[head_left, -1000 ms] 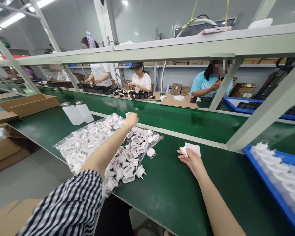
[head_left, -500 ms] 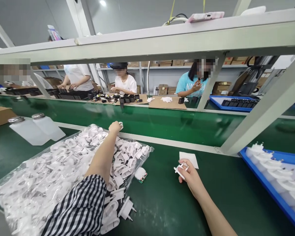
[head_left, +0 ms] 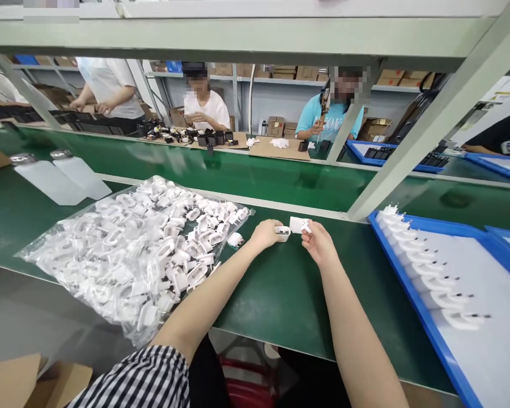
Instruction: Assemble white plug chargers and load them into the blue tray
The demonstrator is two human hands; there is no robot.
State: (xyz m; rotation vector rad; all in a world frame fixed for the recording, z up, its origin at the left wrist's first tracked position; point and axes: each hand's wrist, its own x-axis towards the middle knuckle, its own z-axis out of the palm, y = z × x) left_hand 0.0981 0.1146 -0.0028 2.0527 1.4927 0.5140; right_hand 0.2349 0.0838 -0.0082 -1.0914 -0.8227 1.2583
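My left hand (head_left: 265, 234) is closed round a white oval plug housing (head_left: 283, 234), its open end facing me with dark parts showing inside. Just to the right, my right hand (head_left: 319, 242) pinches a small white plug cover with pins (head_left: 306, 227). The two pieces are close together but apart. Behind them a white square pad (head_left: 296, 223) lies on the green table. On the left is a clear plastic bag heaped with white plug housings (head_left: 123, 238). Beside its right edge sits a white piece with a green circuit board (head_left: 235, 240).
A blue tray (head_left: 436, 345) on the right holds a row of white plugs (head_left: 425, 260). Two white bottles with metal caps (head_left: 74, 175) stand at the back left. A slanted metal post (head_left: 425, 124) rises behind the table. Several people work across the green belt (head_left: 221, 175).
My left hand has moved from the bag's far edge to the right, beside my right hand, bringing a white housing. My right hand still holds its cover. The view has tilted down and turned right.
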